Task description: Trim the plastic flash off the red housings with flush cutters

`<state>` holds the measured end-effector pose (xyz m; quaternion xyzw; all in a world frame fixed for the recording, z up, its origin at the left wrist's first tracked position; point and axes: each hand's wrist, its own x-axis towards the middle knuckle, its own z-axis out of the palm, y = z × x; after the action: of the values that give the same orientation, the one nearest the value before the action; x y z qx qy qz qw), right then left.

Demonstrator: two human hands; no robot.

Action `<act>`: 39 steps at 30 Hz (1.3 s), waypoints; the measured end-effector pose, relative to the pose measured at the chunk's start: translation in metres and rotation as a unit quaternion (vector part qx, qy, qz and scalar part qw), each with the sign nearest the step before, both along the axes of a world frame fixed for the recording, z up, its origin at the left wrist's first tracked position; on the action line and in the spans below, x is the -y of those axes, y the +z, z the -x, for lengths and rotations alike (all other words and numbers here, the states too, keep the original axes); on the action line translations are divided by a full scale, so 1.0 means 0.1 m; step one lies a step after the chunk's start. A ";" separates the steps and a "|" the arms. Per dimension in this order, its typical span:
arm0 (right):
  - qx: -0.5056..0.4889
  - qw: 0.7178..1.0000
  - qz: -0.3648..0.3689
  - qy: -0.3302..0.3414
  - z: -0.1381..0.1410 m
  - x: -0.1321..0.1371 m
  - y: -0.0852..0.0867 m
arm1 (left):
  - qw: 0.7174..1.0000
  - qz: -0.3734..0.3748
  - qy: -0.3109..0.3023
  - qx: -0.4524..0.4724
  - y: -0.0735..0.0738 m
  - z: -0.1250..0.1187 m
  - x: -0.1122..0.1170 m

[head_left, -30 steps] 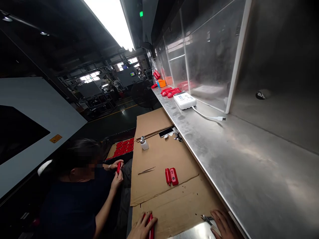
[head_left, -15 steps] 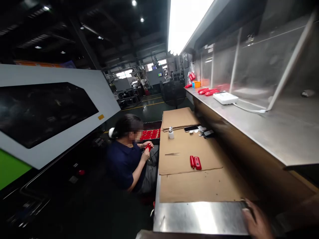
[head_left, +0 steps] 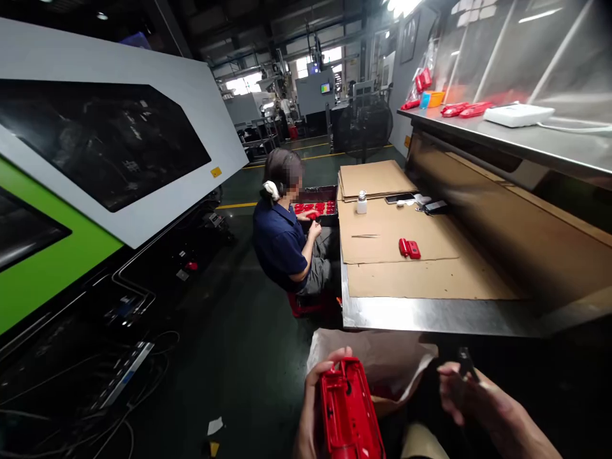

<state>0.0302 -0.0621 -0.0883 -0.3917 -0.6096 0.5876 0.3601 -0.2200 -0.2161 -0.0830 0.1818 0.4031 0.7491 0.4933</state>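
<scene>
My left hand is wrapped round a red plastic housing, its hollow inner side turned up. To the right, my right hand is closed on a small dark hand tool; motion blur hides its kind. A large paper-lined sack or bag stands open just beyond the housing, with something red inside that is hard to make out. On the cardboard-covered table lie two small red plastic parts, side by side, and a pair of tweezers.
A co-worker sits left of the table beside a black crate of red parts. A white bottle and a phone rest on the cardboard. The metal shelf on the right holds a white box.
The view has tilted down and turned. My left hand has come into view with the red housing. My right hand now shows more fully, away from the table edge. The co-worker's hands have moved towards the crate.
</scene>
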 end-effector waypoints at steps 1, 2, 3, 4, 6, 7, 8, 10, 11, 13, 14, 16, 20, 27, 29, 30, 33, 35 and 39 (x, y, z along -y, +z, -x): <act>0.015 0.998 -0.052 0.034 0.09 0.09 0.16 | 1.000 -0.030 -0.007 0.009 0.05 0.00 0.02; 0.043 0.989 -0.126 0.066 0.18 0.18 0.30 | 0.999 -0.047 -0.014 0.009 0.11 0.00 0.04; 0.066 0.974 -0.201 0.085 0.26 0.26 0.43 | 0.998 -0.052 -0.018 0.009 0.17 -0.02 0.06; 0.084 0.952 -0.278 0.094 0.34 0.34 0.55 | 0.999 -0.049 -0.020 0.010 0.24 -0.04 0.08; 0.113 0.904 -0.403 0.084 0.49 0.47 0.74 | 0.999 -0.027 -0.023 0.023 0.39 -0.10 0.11; 0.128 0.883 -0.444 0.078 0.55 0.52 0.82 | 0.999 -0.018 -0.023 0.028 0.46 -0.13 0.13; 0.146 0.865 -0.475 0.071 0.60 0.57 0.88 | 0.999 -0.015 -0.022 0.030 0.52 -0.15 0.14; 0.181 0.836 -0.515 0.059 0.65 0.64 0.97 | 0.999 -0.016 -0.035 0.033 0.60 -0.19 0.15; 0.193 0.823 -0.532 0.055 0.66 0.67 1.01 | 0.998 -0.020 -0.041 0.035 0.62 -0.20 0.15; 0.206 0.801 -0.561 0.041 0.65 0.72 1.05 | 0.997 -0.034 -0.059 0.044 0.63 -0.21 0.14; 0.212 0.793 -0.569 0.035 0.64 0.74 1.07 | 0.995 -0.039 -0.070 0.050 0.63 -0.21 0.14; 0.226 0.785 -0.576 0.023 0.61 0.77 1.10 | 0.993 -0.045 -0.094 0.056 0.59 -0.20 0.12; 0.256 0.780 -0.571 0.016 0.57 0.81 1.14 | 0.985 -0.063 -0.154 0.048 0.37 -0.13 0.08; 0.270 0.782 -0.562 0.015 0.59 0.82 1.16 | 0.972 -0.064 -0.224 0.031 0.13 0.00 0.01; 0.275 0.781 -0.560 0.012 0.60 0.82 1.16 | 0.970 -0.061 -0.235 0.016 0.17 0.01 0.00; 0.274 0.781 -0.561 0.011 0.61 0.82 1.16 | 0.971 -0.062 -0.231 0.009 0.20 0.01 0.00; 0.272 0.778 -0.567 0.015 0.60 0.81 1.17 | 0.972 -0.068 -0.224 -0.004 0.26 0.00 0.00; 0.268 0.776 -0.571 0.014 0.59 0.81 1.17 | 0.975 -0.061 -0.212 0.002 0.30 -0.03 0.01; 0.267 0.774 -0.574 0.018 0.58 0.81 1.16 | 0.985 -0.036 -0.169 0.032 0.36 -0.11 0.02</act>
<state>-0.0275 -0.1432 0.0274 -0.2427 -0.9121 0.0067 0.3303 -0.2094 -0.2179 -0.0466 0.2408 0.3236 0.6746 0.6183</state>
